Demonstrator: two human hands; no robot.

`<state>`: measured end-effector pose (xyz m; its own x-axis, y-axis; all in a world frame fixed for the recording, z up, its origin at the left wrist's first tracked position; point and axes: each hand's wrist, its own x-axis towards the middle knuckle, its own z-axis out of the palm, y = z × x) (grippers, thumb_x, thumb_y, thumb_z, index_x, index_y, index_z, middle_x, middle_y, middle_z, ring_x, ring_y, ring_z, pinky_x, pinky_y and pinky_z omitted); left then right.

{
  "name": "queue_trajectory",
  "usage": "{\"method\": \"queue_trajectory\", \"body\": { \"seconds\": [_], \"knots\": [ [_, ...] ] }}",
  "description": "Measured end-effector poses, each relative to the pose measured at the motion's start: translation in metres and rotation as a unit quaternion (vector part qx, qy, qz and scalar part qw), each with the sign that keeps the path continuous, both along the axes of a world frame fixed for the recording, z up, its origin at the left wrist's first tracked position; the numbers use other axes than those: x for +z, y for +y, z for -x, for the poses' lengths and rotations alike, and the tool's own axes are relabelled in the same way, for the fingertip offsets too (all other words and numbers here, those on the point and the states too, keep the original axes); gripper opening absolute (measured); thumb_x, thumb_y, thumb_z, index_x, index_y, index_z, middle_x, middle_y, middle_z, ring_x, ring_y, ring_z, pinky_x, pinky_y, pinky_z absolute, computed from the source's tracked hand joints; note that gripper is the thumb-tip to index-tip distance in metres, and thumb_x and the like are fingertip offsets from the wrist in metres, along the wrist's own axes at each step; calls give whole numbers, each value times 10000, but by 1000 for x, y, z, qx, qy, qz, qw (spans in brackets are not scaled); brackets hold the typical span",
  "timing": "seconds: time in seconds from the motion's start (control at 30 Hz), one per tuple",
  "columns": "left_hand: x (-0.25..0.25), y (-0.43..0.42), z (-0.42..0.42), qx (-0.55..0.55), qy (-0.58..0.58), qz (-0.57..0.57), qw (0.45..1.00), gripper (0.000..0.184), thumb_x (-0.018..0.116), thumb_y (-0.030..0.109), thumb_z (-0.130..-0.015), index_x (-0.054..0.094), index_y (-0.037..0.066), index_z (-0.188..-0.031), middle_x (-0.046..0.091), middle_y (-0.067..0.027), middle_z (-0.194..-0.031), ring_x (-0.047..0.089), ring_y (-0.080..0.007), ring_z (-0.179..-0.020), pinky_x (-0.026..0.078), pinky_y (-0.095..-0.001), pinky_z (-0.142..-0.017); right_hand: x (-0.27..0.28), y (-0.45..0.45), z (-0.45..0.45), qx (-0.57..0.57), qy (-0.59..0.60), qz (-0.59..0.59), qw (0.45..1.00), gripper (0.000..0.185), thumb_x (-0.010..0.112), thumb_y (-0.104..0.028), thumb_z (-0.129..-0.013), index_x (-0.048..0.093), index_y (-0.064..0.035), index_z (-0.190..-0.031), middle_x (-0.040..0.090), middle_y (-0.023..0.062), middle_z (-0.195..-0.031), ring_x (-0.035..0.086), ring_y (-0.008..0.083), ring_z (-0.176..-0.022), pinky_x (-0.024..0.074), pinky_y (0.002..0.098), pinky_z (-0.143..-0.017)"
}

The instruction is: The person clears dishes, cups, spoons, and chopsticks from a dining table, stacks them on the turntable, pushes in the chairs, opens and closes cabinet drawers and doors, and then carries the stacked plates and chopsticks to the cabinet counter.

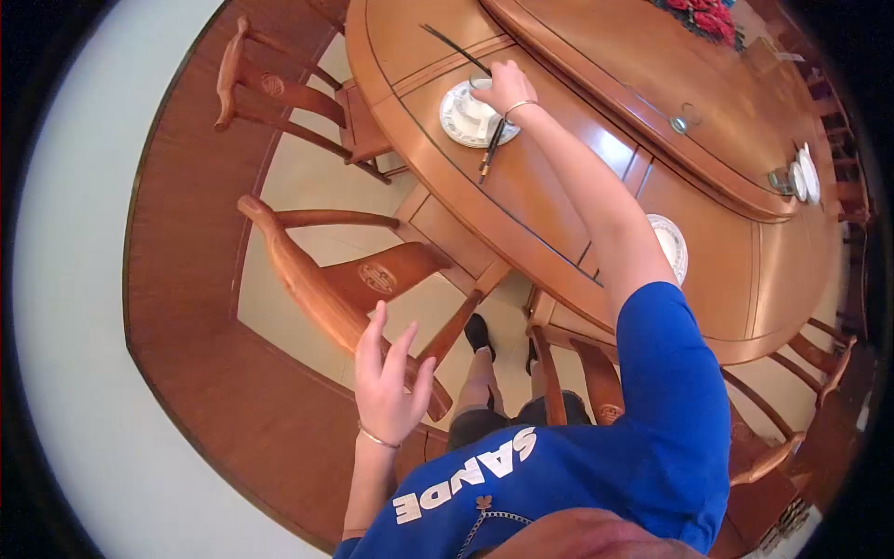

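One stick (455, 48) slants out beyond the plate (452, 128) from the nearer right hand (510, 88), curled, hold unclear; left hand (386, 399) empty.

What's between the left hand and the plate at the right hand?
Head view: a chair, then the table edge, between left hand and plate.

Person is wearing a bright blue shirt (577, 466), short sleeve (666, 345) ending above the elbow; white block letters (466, 475) are spelling SANDE across the chest; silver-toned link chain (505, 515) is hanging at the neck, carrying a small brownish pendant (483, 503), shape too small to tell; thin metal bangles are circling both wrists, left hand (391, 402) and right hand (508, 88); dark shorts (473, 429) and dark footwear (478, 332) are showing below
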<state>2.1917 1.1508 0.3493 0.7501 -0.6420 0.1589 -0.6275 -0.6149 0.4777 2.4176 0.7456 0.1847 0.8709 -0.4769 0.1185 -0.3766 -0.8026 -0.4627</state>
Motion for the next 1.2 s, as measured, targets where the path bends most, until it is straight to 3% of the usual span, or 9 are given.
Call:
{"method": "queue_trajectory", "body": {
  "seconds": [0.07, 0.2, 0.4, 0.57, 0.67, 0.83, 0.97, 1.03, 1.2],
  "knots": [
    [0, 6, -1, 4, 5, 6, 1000, 436, 710, 34, -749, 600, 6, -1170, 400, -240, -1422, 493, -383, -1232, 423, -430, -1012, 19, -13, 6, -39, -101, -5, 994, 481, 738, -340, -711, 636, -37, -1071, 568, 217, -1160, 614, 365, -1024, 515, 441, -880],
    [0, 16, -4, 30, -5, 17, 999, 426, 719, 49, -750, 603, 1, -1157, 402, -256, -1414, 487, -389, -1228, 422, -433, -1000, 42, -86, 37, -128, -115, 63, 983, 549, 766, -393, -670, 654, -22, -1059, 618, 237, -1095, 627, 369, -996, 526, 460, -851],
    [3, 7, 0, 36, -7, 17, 999, 387, 681, 12, -770, 596, -19, -1146, 401, -239, -1415, 496, -377, -1229, 435, -436, -1009, 55, -188, 122, -241, 26, 107, 964, 430, 632, -306, -748, 679, 7, -1039, 625, 275, -1103, 634, 393, -1008, 524, 432, -879],
    [3, -11, 6, 17, 12, 35, 999, 393, 681, -2, -763, 590, -27, -1145, 404, -247, -1407, 500, -377, -1224, 450, -431, -995, 41, -221, 159, -255, 54, 93, 961, 410, 684, -326, -711, 713, 20, -928, 664, 282, -945, 663, 388, -914, 531, 445, -831],
    [7, -18, 7, -1, 19, 42, 999, 376, 686, 3, -761, 606, -16, -1127, 409, -246, -1405, 506, -379, -1216, 444, -436, -1001, 30, -225, 162, -265, 97, 97, 955, 408, 660, -307, -750, 695, 1, -1016, 624, 269, -1107, 643, 386, -981, 525, 424, -857],
    [7, -20, 5, 2, 30, 35, 999, 371, 693, 10, -759, 613, -17, -1120, 415, -236, -1406, 512, -370, -1213, 445, -434, -1000, 39, -180, 153, -307, 11, 117, 944, 428, 721, -331, -751, 636, -18, -1030, 565, 253, -1145, 631, 415, -960, 523, 445, -849],
    [0, -21, 5, 1, 47, 57, 997, 360, 695, 9, -760, 618, -20, -1111, 426, -236, -1397, 523, -366, -1204, 448, -431, -995, 4, -102, 125, -229, -127, 46, 964, 569, 819, -385, -637, 629, 58, -940, 631, 276, -987, 642, 401, -889, 518, 437, -799],
    [-1, -21, 4, 2, 45, 59, 997, 356, 694, 8, -761, 620, -21, -1108, 428, -237, -1396, 526, -366, -1201, 449, -431, -994, -14, -41, 111, -211, -130, -164, 955, 620, 854, -406, -575, 629, 89, -872, 652, 271, -878, 648, 381, -847, 515, 425, -764],
    [9, -12, 6, 7, 33, 59, 998, 350, 692, 6, -767, 620, -19, -1108, 435, -247, -1387, 529, -375, -1200, 453, -430, -991, -55, 48, 82, -244, -39, -349, 904, 563, 903, -350, -537, 601, 63, -774, 657, 214, -813, 657, 288, -706, 524, 414, -668]
  ]
}}
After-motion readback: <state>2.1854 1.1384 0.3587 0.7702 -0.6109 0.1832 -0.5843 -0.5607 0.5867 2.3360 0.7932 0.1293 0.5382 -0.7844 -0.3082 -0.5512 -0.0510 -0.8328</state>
